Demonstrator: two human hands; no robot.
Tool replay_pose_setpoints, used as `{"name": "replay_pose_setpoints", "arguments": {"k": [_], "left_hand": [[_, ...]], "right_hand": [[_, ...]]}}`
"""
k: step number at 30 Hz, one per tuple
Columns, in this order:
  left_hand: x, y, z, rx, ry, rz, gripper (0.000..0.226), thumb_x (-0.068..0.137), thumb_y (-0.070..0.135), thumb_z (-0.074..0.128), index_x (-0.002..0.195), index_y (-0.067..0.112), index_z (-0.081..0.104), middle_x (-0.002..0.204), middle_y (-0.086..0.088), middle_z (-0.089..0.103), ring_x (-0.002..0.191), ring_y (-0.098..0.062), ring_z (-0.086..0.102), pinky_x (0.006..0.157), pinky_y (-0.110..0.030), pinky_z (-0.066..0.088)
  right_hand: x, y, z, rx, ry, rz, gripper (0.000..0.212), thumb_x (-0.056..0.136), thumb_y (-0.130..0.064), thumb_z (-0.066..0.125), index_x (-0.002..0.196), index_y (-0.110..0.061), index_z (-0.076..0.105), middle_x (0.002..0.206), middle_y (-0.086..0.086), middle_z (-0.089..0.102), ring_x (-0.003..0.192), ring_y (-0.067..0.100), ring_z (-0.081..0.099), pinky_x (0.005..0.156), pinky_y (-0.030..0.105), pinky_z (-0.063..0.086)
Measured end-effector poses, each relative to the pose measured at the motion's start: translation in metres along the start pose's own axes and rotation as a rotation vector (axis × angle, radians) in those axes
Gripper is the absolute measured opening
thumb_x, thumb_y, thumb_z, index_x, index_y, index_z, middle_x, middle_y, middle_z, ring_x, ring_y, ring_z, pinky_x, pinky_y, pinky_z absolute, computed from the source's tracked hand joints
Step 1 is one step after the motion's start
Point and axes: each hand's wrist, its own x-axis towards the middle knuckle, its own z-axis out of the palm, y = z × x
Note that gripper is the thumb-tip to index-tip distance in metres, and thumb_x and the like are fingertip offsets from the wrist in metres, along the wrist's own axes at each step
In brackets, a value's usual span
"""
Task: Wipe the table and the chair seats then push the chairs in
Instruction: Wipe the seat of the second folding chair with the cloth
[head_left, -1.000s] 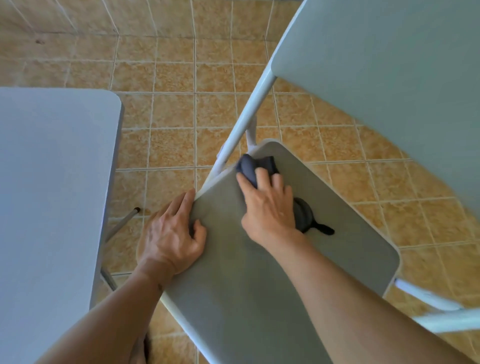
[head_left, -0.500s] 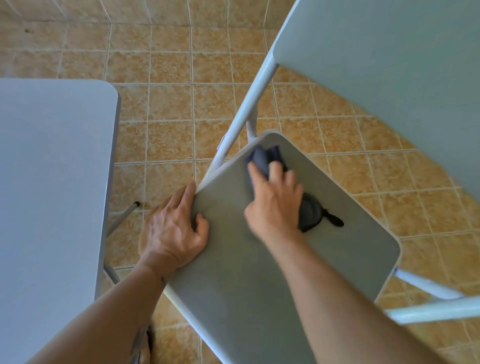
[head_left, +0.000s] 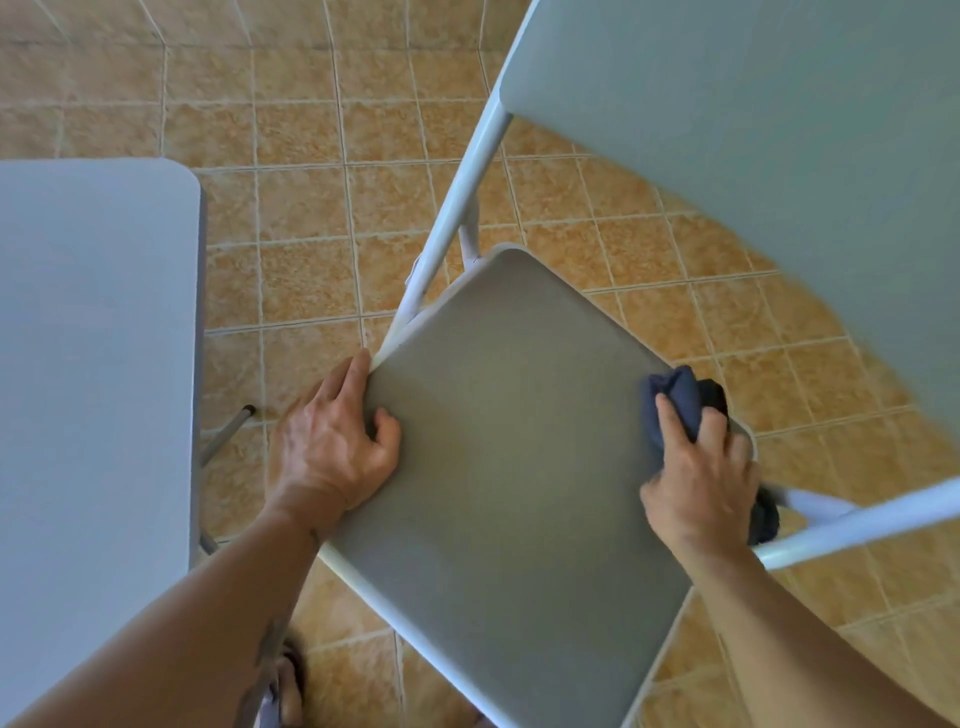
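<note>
A grey folding chair seat fills the middle of the head view, with its pale backrest looming at the upper right. My left hand grips the seat's left edge, thumb on top. My right hand presses a dark blue cloth onto the seat's right edge; part of the cloth hangs past the rim under my palm. The white table lies along the left side, apart from the chair.
Orange tiled floor surrounds everything. White chair frame tubes rise at the seat's back, and another tube crosses at the right. A thin table leg slants down by the table's edge. My sandalled foot shows at the bottom.
My right hand has swept the cloth from the seat's back left corner across to its right edge. My left hand stays on the left edge.
</note>
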Motion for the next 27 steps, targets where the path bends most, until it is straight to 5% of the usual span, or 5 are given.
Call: {"name": "replay_pose_setpoints", "arguments": {"k": [4,9,13,21,27], "left_hand": [[-0.005,0.0,-0.002,-0.033,-0.023,0.035,0.071,0.082,0.043,0.041,0.148,0.02,0.031,0.149,-0.001,0.043,0.126,-0.029,0.049,0.097,-0.045,0.044],[-0.017,-0.006,-0.006,0.014,0.018,0.198,0.073,0.081,0.031,0.041,0.15,0.011,0.031,0.159,-0.005,0.028,0.147,-0.022,0.023,0.12,-0.05,0.013],[-0.027,0.01,0.006,-0.011,0.013,0.173,0.074,0.081,0.039,0.036,0.15,0.012,0.033,0.161,-0.006,0.022,0.149,-0.02,0.015,0.12,-0.049,0.007],[-0.033,0.023,0.016,0.087,-0.028,0.169,0.075,0.085,0.042,0.037,0.152,0.013,0.026,0.163,-0.006,0.014,0.15,-0.019,0.006,0.121,-0.047,0.002],[-0.036,0.03,0.013,0.076,-0.027,0.166,0.076,0.084,0.042,0.038,0.153,0.013,0.027,0.162,-0.006,0.017,0.15,-0.019,0.008,0.121,-0.047,0.004]], "right_hand": [[-0.029,-0.034,-0.009,0.071,-0.024,0.099,0.079,0.075,-0.015,0.066,0.147,-0.028,0.036,0.127,0.011,0.038,0.104,0.036,0.038,0.084,0.047,0.035],[-0.082,-0.147,-0.019,0.265,0.03,-0.374,0.076,0.064,-0.016,0.062,0.137,-0.029,0.046,0.115,0.006,0.046,0.09,0.033,0.044,0.071,0.043,0.034],[-0.048,-0.14,-0.017,0.255,0.067,-0.441,0.074,0.067,-0.013,0.065,0.137,-0.032,0.049,0.115,0.004,0.046,0.09,0.03,0.041,0.07,0.042,0.033],[0.004,0.008,-0.007,0.088,-0.041,0.15,0.079,0.077,-0.017,0.065,0.148,-0.032,0.034,0.132,0.011,0.04,0.112,0.036,0.04,0.092,0.047,0.035],[0.0,0.012,-0.012,0.294,0.005,0.39,0.077,0.079,-0.006,0.059,0.148,-0.03,0.035,0.139,0.014,0.036,0.117,0.039,0.037,0.098,0.053,0.035]]}}
